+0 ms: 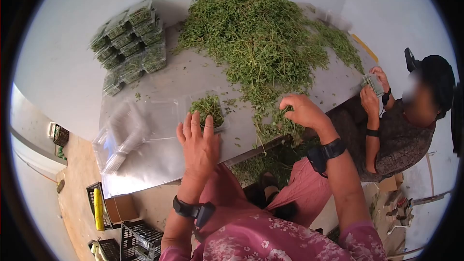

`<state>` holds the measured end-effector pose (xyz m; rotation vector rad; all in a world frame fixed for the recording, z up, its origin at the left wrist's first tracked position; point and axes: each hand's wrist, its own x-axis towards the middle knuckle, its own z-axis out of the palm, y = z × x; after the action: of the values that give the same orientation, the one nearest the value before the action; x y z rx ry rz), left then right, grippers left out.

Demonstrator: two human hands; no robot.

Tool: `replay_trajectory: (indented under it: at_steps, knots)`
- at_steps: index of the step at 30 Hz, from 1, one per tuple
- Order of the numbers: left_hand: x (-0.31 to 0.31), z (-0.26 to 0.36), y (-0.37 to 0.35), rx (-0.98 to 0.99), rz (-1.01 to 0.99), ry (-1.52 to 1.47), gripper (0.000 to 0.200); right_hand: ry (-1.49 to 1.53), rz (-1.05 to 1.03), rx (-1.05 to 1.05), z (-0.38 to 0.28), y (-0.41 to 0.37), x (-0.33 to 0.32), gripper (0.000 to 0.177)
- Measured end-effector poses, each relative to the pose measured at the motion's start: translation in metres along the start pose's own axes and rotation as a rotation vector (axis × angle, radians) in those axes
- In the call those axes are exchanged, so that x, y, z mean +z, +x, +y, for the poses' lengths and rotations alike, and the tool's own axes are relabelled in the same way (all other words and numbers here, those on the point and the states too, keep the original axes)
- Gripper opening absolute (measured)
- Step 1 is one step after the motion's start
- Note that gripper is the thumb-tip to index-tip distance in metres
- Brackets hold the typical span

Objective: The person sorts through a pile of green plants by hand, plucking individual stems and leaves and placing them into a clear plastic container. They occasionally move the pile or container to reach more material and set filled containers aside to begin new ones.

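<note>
Spread fingers of my left hand lie on the greens in an open clear plastic box, whose lid lies flat to its left. My right hand is at the front edge of the greens, its fingers curled around a few green sprigs. A large heap of leafy green stems covers the back and middle of the metal table. Empty clear boxes, nested in a stack, lie at the table's left end.
Filled, closed boxes are piled at the back left. At the right a seated co-worker holds a filled box in both hands. Black crates and a cardboard box stand on the floor at the lower left.
</note>
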<state>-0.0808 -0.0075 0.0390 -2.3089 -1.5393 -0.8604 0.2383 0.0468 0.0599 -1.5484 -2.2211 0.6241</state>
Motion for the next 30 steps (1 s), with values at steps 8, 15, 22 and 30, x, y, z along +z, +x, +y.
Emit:
replay_trajectory:
  at_steps: [8,15,22,30]
  knots:
    - [0.018,0.059,0.011,0.257,-0.157,-0.313,0.053,0.032,0.075,0.074,0.004,0.001,-0.004,0.028]
    - [0.043,0.067,0.01,0.248,-0.228,-0.415,0.043,0.021,-0.082,0.188,0.012,-0.005,-0.023,0.029]
    - [0.046,0.058,-0.001,0.274,-0.151,-0.523,0.023,-0.022,0.112,0.259,0.025,-0.007,-0.021,0.03]
    - [0.046,0.057,-0.004,0.345,-0.14,-0.41,0.031,0.018,-0.15,0.113,0.019,0.002,-0.005,0.028]
